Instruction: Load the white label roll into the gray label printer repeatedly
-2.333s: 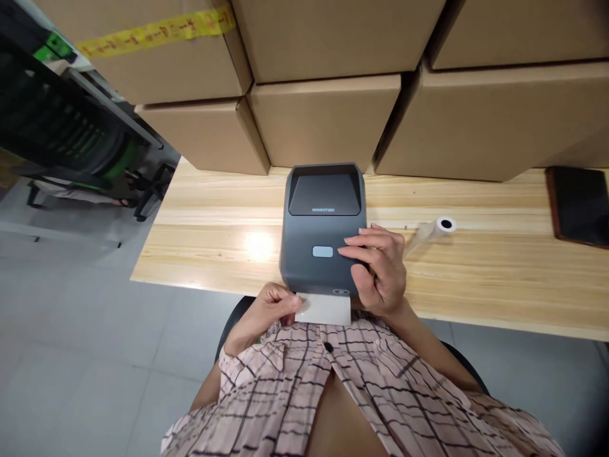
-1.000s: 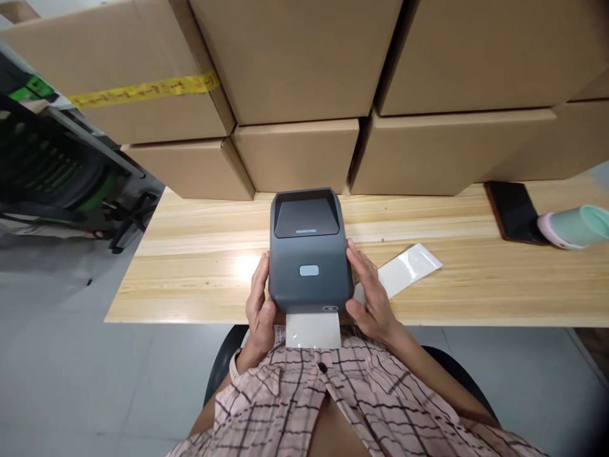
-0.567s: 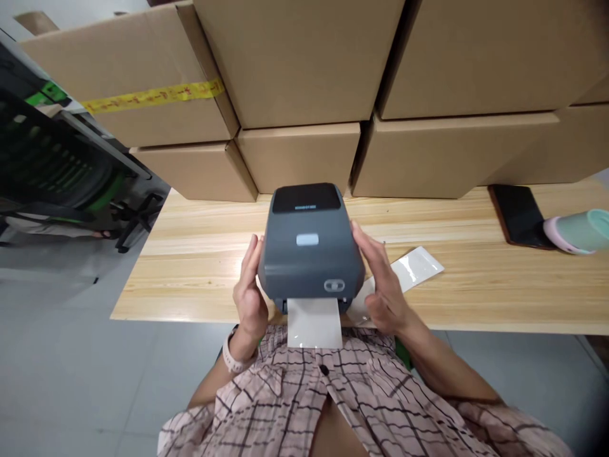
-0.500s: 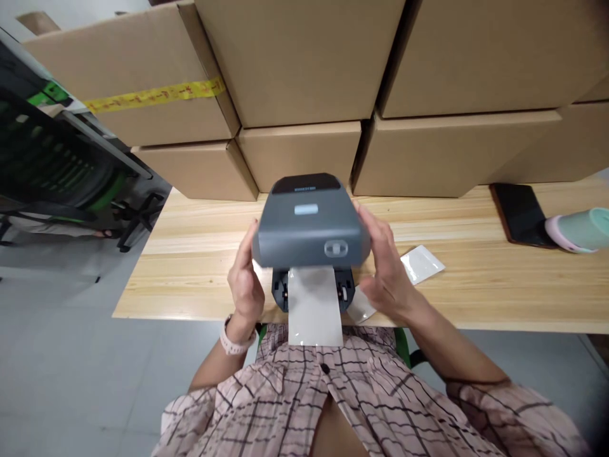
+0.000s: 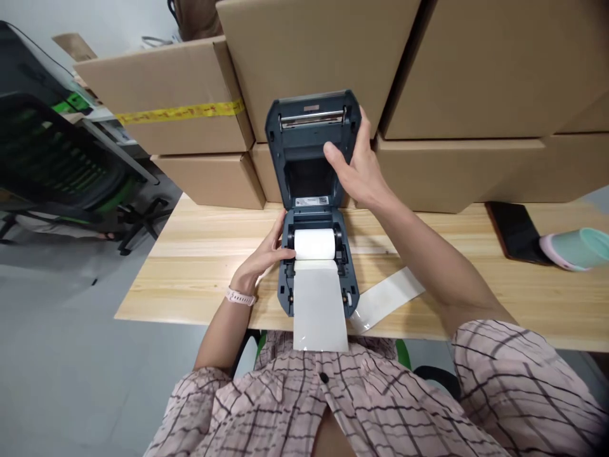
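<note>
A dark grey label printer (image 5: 351, 266) stands on the table with its lid (image 5: 309, 149) swung up and back. Inside the base sits a white label roll (image 5: 314, 244), and its label strip (image 5: 320, 304) runs forward over the table's front edge. My right hand (image 5: 359, 162) grips the lid's right edge, thumb on the inner face and fingers behind. At the base's left wall is my left hand (image 5: 264, 257), its thumb hooked over the rim near the roll and its fingers along the outside. Another label strip (image 5: 387, 297) lies right of the printer.
Cardboard boxes (image 5: 314, 51) stand stacked along the back of the table (image 5: 162, 273). A phone (image 5: 516, 231) and a pale green cup (image 5: 575, 247) are at the right. On the left, an office chair (image 5: 61, 158) stands on the floor.
The printer's lid has gone from lowered to raised, exposing the roll. My right hand has moved up with the lid; my left hand's thumb has come over the base's rim.
</note>
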Motion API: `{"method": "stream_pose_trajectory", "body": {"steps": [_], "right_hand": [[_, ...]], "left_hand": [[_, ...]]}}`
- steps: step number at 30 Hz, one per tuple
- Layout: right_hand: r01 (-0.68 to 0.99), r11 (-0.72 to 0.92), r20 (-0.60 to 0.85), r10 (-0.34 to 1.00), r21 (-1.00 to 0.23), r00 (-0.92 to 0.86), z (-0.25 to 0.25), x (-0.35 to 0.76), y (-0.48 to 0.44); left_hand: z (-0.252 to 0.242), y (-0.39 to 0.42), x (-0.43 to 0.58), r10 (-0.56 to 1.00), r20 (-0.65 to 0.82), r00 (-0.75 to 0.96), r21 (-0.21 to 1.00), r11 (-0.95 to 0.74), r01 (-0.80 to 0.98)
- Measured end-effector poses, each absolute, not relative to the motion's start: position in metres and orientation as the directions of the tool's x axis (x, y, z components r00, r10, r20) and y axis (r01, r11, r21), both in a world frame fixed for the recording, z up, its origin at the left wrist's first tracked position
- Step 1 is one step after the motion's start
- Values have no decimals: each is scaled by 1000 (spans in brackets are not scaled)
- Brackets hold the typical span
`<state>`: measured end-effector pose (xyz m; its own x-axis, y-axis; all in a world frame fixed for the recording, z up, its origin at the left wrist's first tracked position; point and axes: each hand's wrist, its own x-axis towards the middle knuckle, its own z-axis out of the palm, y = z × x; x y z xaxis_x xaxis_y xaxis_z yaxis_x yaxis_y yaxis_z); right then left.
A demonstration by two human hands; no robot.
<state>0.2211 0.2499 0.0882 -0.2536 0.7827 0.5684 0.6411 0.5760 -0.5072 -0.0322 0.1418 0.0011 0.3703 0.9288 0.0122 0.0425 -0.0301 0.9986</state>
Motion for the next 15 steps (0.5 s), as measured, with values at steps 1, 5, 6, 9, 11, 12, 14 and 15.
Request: {"method": "stream_pose_trajectory", "body": {"steps": [1,5,6,9,11,12,14,15], "right_hand": [[658,569,577,780,-494,-241,91,220,247],[721,580,734,663,-379,-148,103,215,202],[716,605,759,631,-349,-163,104,214,188],[631,718,636,639,-293,-432,97,212,158],[581,750,367,662,-316,-654,88,211,155],[574,749,219,652,-331,-725,84,209,157],[589,736,-11,621,-334,-784,78,204,166],[598,734,-86,606,-323,-791,76,201,171]], "left_hand": [[1,141,-33,927,10,376,998,-34,58],[0,141,-32,929,25,368,993,-65,98],[0,140,-31,930,36,366,992,-78,100],[0,137,-28,934,49,354,981,-112,160],[1,133,-27,952,39,304,952,-128,277],[2,131,-27,962,35,270,928,-131,349],[6,127,-27,975,35,219,870,-137,473],[8,125,-26,978,39,206,843,-143,518]]}}
